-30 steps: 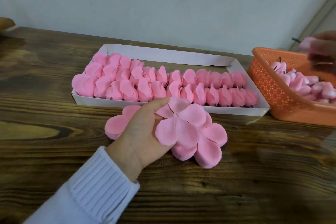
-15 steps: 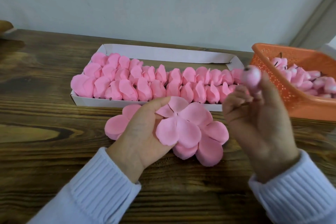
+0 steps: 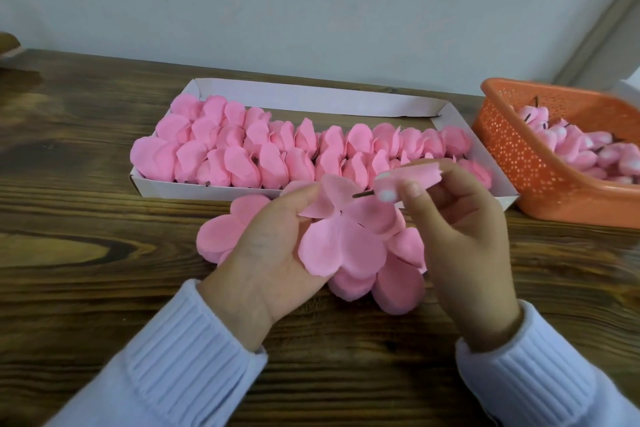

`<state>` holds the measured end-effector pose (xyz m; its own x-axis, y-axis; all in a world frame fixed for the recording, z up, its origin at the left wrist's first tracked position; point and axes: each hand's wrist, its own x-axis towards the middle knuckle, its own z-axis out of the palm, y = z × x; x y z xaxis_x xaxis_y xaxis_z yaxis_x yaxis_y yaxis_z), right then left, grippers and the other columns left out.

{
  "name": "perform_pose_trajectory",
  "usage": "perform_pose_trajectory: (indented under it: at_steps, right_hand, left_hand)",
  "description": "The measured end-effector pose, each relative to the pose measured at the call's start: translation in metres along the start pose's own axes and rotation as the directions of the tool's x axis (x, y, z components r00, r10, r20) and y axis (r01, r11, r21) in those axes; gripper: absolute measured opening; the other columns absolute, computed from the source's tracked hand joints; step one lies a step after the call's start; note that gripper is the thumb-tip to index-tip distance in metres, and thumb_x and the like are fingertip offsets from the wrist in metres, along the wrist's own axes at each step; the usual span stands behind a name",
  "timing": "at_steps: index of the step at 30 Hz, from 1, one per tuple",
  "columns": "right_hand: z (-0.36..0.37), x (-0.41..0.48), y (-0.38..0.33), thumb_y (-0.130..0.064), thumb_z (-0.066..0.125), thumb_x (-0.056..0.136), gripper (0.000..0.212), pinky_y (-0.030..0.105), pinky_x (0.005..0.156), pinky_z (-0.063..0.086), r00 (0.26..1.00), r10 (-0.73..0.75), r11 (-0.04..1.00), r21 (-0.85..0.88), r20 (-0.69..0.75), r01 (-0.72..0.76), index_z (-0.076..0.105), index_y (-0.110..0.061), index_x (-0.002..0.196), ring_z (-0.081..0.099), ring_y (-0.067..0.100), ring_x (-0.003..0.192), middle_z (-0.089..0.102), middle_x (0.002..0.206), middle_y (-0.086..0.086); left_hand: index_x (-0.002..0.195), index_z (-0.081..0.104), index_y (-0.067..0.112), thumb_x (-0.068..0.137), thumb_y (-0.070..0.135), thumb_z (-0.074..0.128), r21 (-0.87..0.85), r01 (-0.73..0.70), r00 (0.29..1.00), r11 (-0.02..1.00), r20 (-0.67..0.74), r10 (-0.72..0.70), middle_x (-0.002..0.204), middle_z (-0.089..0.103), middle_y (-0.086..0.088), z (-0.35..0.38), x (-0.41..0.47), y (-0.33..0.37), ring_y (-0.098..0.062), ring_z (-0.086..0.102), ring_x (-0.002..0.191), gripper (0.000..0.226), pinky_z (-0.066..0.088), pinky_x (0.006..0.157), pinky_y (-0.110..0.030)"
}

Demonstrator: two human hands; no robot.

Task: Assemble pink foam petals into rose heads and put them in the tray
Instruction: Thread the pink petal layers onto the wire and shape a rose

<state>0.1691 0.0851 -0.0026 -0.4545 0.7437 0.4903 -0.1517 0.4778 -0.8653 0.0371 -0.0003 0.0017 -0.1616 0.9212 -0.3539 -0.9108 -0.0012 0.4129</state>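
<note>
Pink foam rose: core lined up with the petals

Left hand: thumb on top and fingers beneath, pinching one flat petal layer just above the counter. Right hand: fingertips closed round a bud core. Its dark stem points left at the layer's centre and is close to it, but I cannot tell if it has gone in.

Progress: the white tray sits behind the hands and is mostly full of finished rose heads in packed rows. A bare strip remains along its far wall. The head in hand is at its first step, by my reading: threading, wrapping and placing are not yet done.

Stock left: a petal stack lies on the counter under the hands. The orange basket, right of the tray, holds many spare cores. Judgement: well along, with several heads to go.
</note>
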Motion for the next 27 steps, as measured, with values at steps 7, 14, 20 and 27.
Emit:
perform_pose_trajectory:
  at_steps: [7,14,20,27]
  right_hand:
    - [0.004,-0.007,0.001,-0.034,0.059,0.087,0.018,0.024,0.087,0.046,0.987,-0.154,0.929,-0.333,0.054,0.164,0.065,-0.024,0.101,0.063,0.009,0.100,0.068,0.102,-0.013]
    - [0.007,-0.008,-0.001,-0.037,0.058,0.084,0.020,0.039,0.083,0.050,0.983,-0.156,0.905,-0.386,0.094,0.181,0.062,-0.030,0.103,0.063,0.016,0.096,0.068,0.099,-0.010]
    - [0.010,-0.008,-0.002,-0.038,0.054,0.085,0.026,0.051,0.081,0.046,0.971,-0.139,0.853,-0.474,0.195,0.218,0.068,-0.024,0.102,0.054,0.011,0.092,0.059,0.099,-0.025]
    - [0.008,-0.010,-0.007,-0.044,0.072,0.075,0.028,0.051,0.083,0.048,0.977,-0.161,0.883,-0.421,0.142,0.207,0.049,-0.045,0.092,0.063,0.014,0.094,0.063,0.096,-0.021]
  left_hand:
    - [0.117,0.060,0.001,0.058,0.003,0.060,0.012,-0.025,1.000,1.000,0.010,0.025,0.104,0.065,-0.018,0.002,-0.001,-0.001,-0.026,0.070,0.078,0.060,0.059,0.072,-0.039]
    - [0.136,0.050,0.000,0.082,0.009,0.056,-0.088,0.109,0.987,0.990,0.124,-0.097,0.106,0.060,-0.010,-0.006,0.003,-0.001,-0.021,0.062,0.082,0.056,0.049,0.083,-0.031]
    - [0.104,0.065,-0.007,0.095,0.020,0.046,-0.099,0.195,0.965,0.976,0.197,-0.173,0.087,0.060,-0.010,-0.004,-0.001,-0.002,-0.015,0.057,0.070,0.034,0.050,0.077,-0.027]
    - [0.123,0.060,-0.002,0.079,0.042,0.056,0.320,-0.116,0.988,0.940,0.139,0.074,0.124,0.063,-0.018,0.002,-0.002,-0.011,-0.022,0.063,0.112,0.063,0.041,0.108,-0.037]
